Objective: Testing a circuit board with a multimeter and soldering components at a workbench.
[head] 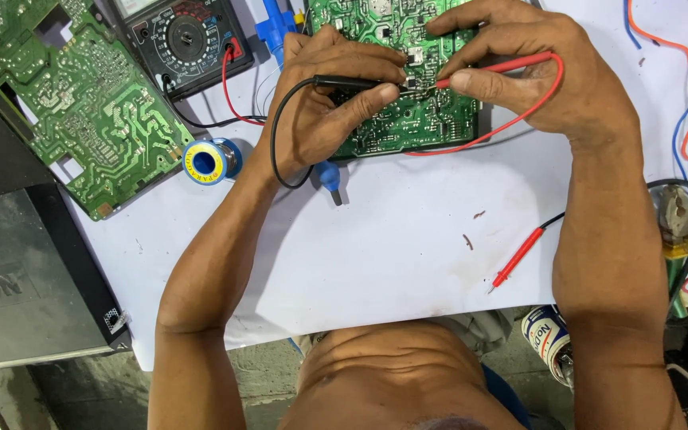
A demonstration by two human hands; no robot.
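A green circuit board (408, 119) lies at the top middle of the white table (408, 247). My left hand (328, 103) grips a black test probe (352, 81) and presses its tip onto the board. My right hand (527, 68) pinches a red test probe (491, 68), tip touching the board close to the black one. Both probe tips meet near a small dark chip. Black and red leads run from the probes to an analogue multimeter (181, 36) at the top left.
A second green circuit board (81, 103) lies at the left. A solder spool (207, 162) sits beside it. A dark metal case (25, 279) is at the lower left. A spare red probe (517, 256), loose wires and a can (547, 338) are at the right.
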